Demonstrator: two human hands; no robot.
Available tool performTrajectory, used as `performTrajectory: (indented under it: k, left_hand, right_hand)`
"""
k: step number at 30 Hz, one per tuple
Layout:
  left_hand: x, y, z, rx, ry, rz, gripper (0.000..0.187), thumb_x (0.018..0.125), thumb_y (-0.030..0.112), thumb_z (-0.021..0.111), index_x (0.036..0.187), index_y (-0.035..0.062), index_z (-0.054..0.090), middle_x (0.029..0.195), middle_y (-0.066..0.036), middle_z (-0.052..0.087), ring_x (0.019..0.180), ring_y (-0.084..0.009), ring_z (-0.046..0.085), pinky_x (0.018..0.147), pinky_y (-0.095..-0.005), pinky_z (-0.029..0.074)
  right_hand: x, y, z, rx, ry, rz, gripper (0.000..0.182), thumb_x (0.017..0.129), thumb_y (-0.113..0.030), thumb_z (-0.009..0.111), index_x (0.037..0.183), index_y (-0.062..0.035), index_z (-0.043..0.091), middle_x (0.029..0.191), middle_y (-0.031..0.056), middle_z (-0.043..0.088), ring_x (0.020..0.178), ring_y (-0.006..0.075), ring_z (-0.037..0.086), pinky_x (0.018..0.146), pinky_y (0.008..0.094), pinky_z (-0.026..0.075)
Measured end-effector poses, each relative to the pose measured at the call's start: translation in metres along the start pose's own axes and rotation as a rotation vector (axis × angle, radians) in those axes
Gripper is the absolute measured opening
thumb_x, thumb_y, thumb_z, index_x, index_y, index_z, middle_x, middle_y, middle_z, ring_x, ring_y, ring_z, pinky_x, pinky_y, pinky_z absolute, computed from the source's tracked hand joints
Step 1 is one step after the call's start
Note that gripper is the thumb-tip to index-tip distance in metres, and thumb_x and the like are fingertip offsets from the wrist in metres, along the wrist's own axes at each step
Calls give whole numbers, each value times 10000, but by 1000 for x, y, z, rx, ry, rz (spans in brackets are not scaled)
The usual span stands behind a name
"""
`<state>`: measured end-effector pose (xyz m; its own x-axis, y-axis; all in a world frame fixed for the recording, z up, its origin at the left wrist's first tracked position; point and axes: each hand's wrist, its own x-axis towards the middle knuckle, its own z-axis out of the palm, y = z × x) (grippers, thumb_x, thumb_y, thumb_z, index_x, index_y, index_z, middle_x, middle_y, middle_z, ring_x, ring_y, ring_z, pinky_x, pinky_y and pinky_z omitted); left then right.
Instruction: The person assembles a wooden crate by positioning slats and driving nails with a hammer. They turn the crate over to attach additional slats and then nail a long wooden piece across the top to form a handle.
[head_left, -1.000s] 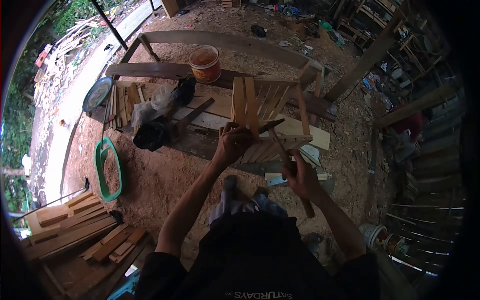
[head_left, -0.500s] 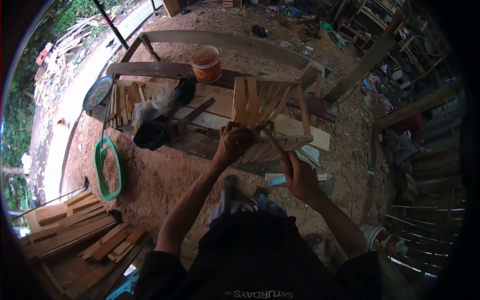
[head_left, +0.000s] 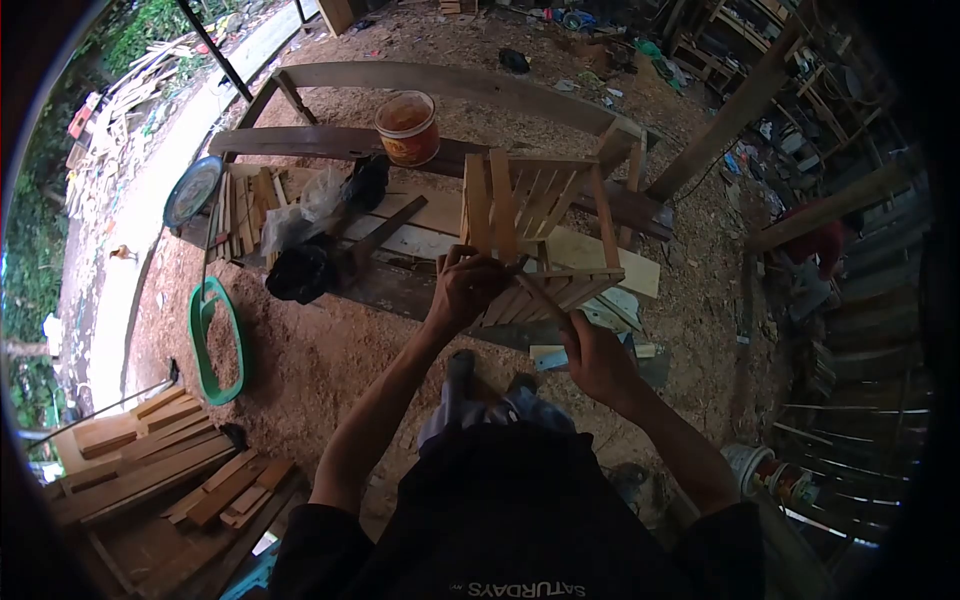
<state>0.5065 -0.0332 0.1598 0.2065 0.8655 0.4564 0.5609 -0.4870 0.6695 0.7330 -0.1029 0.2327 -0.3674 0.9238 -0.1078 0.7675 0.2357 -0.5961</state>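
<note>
A slatted wooden frame (head_left: pixel 605 215), built like a small crate, rests on the plank bench. Two wider slats (head_left: pixel 503 205) run along its left side. My left hand (head_left: pixel 468 288) is closed at the near end of these slats, its fingertips pressed together; whatever they pinch is hidden. My right hand (head_left: pixel 598 362) grips the wooden handle of a hammer (head_left: pixel 545 300). The hammer's dark head is beside my left fingers, at the slat ends. Under the frame, close to my right hand, lies a handsaw (head_left: pixel 552 360) with a bluish blade.
On the bench are black plastic bags (head_left: pixel 300 270), loose wood strips (head_left: pixel 240 210) and an orange bucket (head_left: pixel 408 130). A green plastic tub rim (head_left: pixel 236 370) lies on sawdust at left. Cut boards (head_left: pixel 150 450) are stacked lower left. Another person (head_left: pixel 815 250) is at the right.
The hammer head has come down toward the slat ends beside my left fingers, and my right hand has shifted slightly. My left hand stays at the same place.
</note>
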Motion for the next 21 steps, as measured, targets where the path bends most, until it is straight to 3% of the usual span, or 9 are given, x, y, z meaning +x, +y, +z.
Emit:
performTrajectory:
  k: [9,15,18,21]
  left_hand:
    - [-1,-2,2,-3,12,18,130,701,180,725,829,184,742,871,62,662,930,-176,516,832,-319,320]
    - [3,-3,-3,-27,10,89,100,711,101,699,797,149,715,857,39,658,923,-192,522,838,-335,351]
    - [8,-2,-11,-61,-80,49,185,712,66,675,883,134,684,864,22,656,913,-225,537,840,-357,372]
    - [16,-11,-7,-190,11,-48,211,754,45,642,961,81,655,908,-46,647,909,-244,554,806,-369,413]
  right_hand:
    - [1,3,4,50,56,-19,171,928,-167,476,953,-3,435,643,218,556,632,417,589,540,490,444]
    - [10,3,-4,98,58,27,188,935,-181,469,956,6,451,658,215,552,629,416,571,552,488,430]
    - [12,10,0,51,-12,88,200,935,-179,472,975,16,459,673,218,553,647,413,574,569,485,431]
    - [11,12,4,75,4,69,217,936,-181,470,993,28,459,675,224,554,648,414,573,578,493,430]
